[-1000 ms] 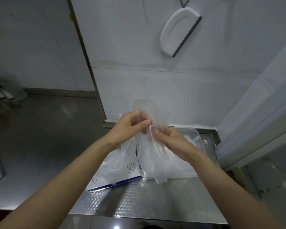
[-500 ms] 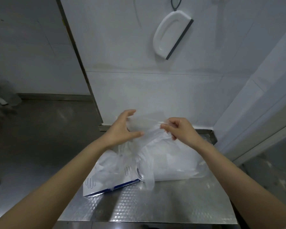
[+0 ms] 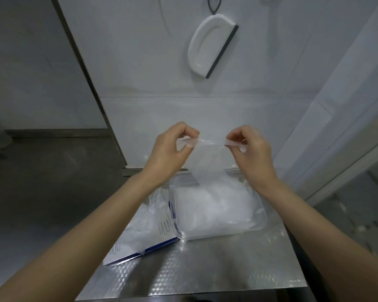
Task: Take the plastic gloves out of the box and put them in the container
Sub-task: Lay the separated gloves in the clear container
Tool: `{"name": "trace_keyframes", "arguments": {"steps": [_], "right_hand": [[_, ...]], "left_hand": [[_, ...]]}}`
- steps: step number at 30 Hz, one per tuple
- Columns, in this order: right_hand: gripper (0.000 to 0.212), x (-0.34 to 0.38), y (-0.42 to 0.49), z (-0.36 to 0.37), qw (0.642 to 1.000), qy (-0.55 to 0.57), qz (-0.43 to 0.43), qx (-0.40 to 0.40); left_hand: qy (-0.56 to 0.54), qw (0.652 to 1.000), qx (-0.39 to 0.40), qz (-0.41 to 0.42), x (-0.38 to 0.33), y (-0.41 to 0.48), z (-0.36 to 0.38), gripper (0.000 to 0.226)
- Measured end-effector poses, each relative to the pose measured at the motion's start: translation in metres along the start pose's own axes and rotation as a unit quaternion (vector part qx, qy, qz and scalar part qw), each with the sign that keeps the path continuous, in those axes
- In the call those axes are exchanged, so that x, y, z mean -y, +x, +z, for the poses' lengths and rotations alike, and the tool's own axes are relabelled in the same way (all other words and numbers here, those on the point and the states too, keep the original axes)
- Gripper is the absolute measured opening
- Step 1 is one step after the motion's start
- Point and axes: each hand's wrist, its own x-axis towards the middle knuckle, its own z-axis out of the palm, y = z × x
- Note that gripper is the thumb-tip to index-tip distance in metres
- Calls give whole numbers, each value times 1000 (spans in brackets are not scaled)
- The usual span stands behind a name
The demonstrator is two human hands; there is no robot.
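Note:
A thin clear plastic glove (image 3: 206, 159) hangs stretched between my two hands, above the container. My left hand (image 3: 169, 149) pinches its left top corner and my right hand (image 3: 250, 150) pinches the right top corner. Below, a clear plastic container (image 3: 261, 225) holds a loose heap of plastic gloves (image 3: 214, 205). To its left lies the white glove box (image 3: 138, 240) with a blue edge and glove outlines printed on it, with more clear gloves spilling from its top.
Box and container sit on a small steel table (image 3: 205, 271) against a white tiled wall. A white scraper with a dark edge (image 3: 210, 45) hangs on the wall above. Grey floor lies to the left, beyond the table's left edge.
My hands have moved apart and up, pulling the glove open and flat between them. The bunched gloves that hung lower now lie in the container.

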Motion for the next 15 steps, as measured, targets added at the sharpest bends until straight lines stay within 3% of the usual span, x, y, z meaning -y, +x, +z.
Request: {"name": "trace_keyframes", "arguments": {"steps": [2, 4, 9, 15], "right_hand": [[12, 6, -7, -6, 996, -40, -68, -35], [16, 4, -19, -8, 993, -53, -104, -12], [20, -27, -71, 4, 974, -85, -103, 184], [17, -47, -105, 27, 916, -125, -37, 379]], "left_hand": [[-7, 1000, 4, 29, -2, -13, -2, 3], [15, 998, 50, 41, 7, -31, 0, 2], [123, 974, 187, 24, 49, -71, 13, 3], [283, 905, 315, 41, 75, -86, 38, 8]]}}
